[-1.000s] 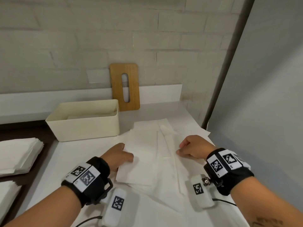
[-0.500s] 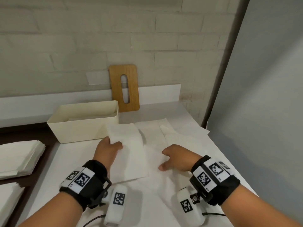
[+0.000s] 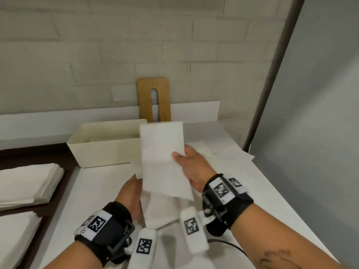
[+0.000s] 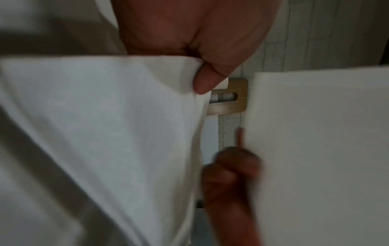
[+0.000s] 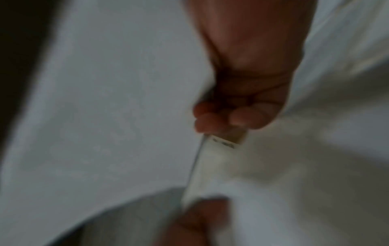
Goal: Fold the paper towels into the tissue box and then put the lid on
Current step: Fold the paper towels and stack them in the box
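1. Paper, thin and limp: the folded paper towel (image 3: 163,160) is lifted off the table (image 3: 93,191), over loose sheets (image 3: 161,212), nearer than the tissue box (image 3: 101,152)
2. Left hand (image 3: 130,195) pinches its lower left edge, thumb on top; right hand (image 3: 192,167) grips the right edge, fingers curled behind
3. Light and floppy, it likely creases or tears easily; holding opposite edges keeps the fold flat
4. Cream box is rigid, rectangular, open, with towels inside
5. Wooden lid (image 3: 154,100), flat with an oval slot, leans upright on the brick wall (image 3: 116,45) beyond
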The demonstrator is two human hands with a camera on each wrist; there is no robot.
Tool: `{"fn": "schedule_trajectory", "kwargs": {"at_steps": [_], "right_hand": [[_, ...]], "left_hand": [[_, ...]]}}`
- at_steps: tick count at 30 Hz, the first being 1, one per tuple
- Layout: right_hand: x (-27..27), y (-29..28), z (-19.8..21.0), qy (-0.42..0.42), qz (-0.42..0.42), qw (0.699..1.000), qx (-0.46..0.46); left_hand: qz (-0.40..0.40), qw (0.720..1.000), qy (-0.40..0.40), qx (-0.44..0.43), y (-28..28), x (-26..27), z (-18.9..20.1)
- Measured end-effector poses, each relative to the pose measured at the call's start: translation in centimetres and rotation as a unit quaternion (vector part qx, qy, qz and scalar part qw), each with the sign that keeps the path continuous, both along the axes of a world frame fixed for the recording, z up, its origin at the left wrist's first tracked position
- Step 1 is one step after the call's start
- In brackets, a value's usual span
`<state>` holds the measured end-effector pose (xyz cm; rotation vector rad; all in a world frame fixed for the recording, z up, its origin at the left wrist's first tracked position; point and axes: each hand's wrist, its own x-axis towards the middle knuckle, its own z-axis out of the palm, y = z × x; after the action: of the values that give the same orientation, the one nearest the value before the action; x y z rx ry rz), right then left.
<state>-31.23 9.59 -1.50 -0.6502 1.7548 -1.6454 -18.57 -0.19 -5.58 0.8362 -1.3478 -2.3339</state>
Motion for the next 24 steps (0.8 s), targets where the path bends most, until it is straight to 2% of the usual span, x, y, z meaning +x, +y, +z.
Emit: {"fn": "schedule_trajectory", "kwargs": {"at_steps": [2, 3, 4, 6, 9, 11, 12, 14, 16, 18, 24], "right_hand": [[0.5, -0.7, -1.6, 0.068, 0.034, 0.990, 0.119], [0.7, -0.8, -2.1, 0.102, 0.049, 0.981, 0.156], [0.9, -0.9, -2.4, 0.135, 0.061, 0.973, 0.178], [1.3, -0.8, -2.5, 0.177, 0.072, 0.962, 0.195], [0.8, 0.1, -1.6, 0.186, 0.068, 0.959, 0.203], [-1.0, 1.8, -0.9, 0.215, 0.024, 0.946, 0.241], [-2.2, 3.0, -0.6, 0.237, -0.012, 0.932, 0.274], [-4.6, 6.1, -0.3, 0.273, -0.072, 0.881, 0.380], [-6.2, 8.8, -0.1, 0.270, -0.072, 0.825, 0.491], [-6.9, 10.4, -0.2, 0.246, -0.042, 0.801, 0.544], [-7.7, 11.1, -1.5, 0.224, -0.086, 0.833, 0.499]], "left_hand": [[-0.074, 0.988, 0.094, 0.094, 1.0, 0.4, 1.3], [-0.093, 0.984, 0.122, 0.093, 1.3, 0.3, 1.7], [-0.085, 0.986, 0.110, 0.094, 1.0, 0.2, 1.5], [-0.013, 0.998, 0.046, 0.039, -0.3, 0.2, 0.4], [-0.004, 0.999, 0.008, -0.042, -1.2, 0.2, -0.7], [0.005, 0.998, -0.018, -0.053, -1.0, 0.1, -0.7], [0.004, 0.998, -0.021, -0.061, -0.9, 0.1, -0.6], [-0.013, 0.998, -0.016, -0.062, -0.4, -0.1, -0.3], [-0.031, 0.998, -0.007, -0.060, 0.2, -0.3, -0.1], [-0.040, 0.997, -0.019, -0.064, 0.7, -0.6, -0.3], [-0.058, 0.995, -0.039, -0.067, 1.5, -0.7, -0.7]]}}
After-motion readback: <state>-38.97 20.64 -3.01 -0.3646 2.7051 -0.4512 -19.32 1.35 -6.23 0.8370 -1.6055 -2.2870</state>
